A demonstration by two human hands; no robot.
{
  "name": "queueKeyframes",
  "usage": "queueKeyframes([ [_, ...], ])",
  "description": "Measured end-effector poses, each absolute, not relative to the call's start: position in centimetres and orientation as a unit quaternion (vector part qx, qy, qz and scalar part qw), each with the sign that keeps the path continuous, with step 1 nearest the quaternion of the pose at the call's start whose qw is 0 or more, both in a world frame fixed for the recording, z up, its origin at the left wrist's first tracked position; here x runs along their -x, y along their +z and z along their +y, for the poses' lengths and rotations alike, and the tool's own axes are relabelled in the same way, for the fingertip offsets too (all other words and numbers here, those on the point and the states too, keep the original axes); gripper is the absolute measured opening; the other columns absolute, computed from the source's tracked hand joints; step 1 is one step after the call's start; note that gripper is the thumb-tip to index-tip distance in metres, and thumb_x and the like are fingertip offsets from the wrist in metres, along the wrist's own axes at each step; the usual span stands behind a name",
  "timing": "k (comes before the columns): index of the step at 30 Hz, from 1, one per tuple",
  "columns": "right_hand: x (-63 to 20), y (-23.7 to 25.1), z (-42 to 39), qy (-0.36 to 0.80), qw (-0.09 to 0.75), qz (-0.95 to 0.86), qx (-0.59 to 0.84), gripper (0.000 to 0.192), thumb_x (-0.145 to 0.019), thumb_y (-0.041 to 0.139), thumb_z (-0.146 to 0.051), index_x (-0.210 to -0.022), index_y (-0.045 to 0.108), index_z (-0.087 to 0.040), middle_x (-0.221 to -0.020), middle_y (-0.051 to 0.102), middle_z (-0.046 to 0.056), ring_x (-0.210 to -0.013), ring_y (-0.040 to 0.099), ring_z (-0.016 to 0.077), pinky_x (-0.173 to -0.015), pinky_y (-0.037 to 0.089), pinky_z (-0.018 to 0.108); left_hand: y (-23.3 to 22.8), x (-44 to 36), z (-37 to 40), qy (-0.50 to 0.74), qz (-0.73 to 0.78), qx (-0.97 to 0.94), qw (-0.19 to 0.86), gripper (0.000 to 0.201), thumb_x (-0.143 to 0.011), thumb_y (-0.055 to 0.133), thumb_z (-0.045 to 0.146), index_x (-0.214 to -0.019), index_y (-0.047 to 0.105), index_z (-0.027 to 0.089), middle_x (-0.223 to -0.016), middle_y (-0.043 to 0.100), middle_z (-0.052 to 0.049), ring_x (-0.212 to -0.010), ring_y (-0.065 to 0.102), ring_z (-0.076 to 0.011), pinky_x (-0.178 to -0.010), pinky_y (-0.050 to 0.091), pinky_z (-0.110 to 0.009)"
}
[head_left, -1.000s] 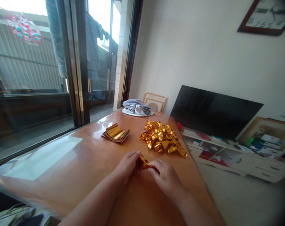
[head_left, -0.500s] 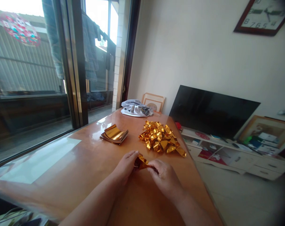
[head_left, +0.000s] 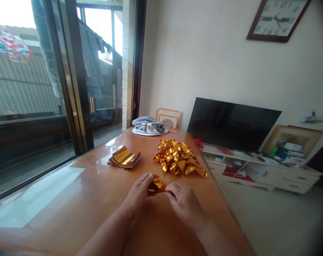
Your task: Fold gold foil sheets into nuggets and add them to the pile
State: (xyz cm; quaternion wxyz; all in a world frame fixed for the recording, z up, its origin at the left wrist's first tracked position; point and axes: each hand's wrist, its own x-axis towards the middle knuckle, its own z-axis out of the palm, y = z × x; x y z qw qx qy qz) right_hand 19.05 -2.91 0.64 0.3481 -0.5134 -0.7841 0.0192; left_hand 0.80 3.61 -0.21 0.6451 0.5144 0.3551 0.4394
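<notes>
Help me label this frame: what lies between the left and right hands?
A creased gold piece, gripped at one end by the left hand and the other by the right hand, in the head view.

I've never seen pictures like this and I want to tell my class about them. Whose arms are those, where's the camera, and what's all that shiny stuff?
There's no robot here, just a person's two bare arms. The camera is worn on that person's head, looking forward and down, so you see roughly what they see.

The left hand and right hand hold a small, folded piece of shiny gold foil between them, each with a finger grip on one end.

They are above a glossy brown table. Beyond the left hand lies a stack of square, gold-topped sheets. Beyond the right is a heap of crinkly, folded gold pieces. At the far end sits what looks like a grey-and-white cloth bundle.
</notes>
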Motion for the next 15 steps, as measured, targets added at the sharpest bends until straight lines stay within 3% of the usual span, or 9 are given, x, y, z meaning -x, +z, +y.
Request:
queueKeyframes([
  [15, -19.13, 0.3, -2.58, 0.006, 0.378, -0.771, 0.512, 0.014, -0.09, 0.06, -0.009, -0.09, 0.059, -0.023, -0.082, 0.066, 0.001, -0.075, 0.062, 0.0178, -0.068, 0.042, 0.027, -0.87, -0.6, 4.3, 0.44, 0.353, -0.502, 0.655, 0.041, -0.09, 0.058, 0.054, -0.108, 0.063, 0.017, -0.093, 0.071, -0.006, -0.085, 0.07, -0.0223, -0.071, 0.049, -0.03],
])
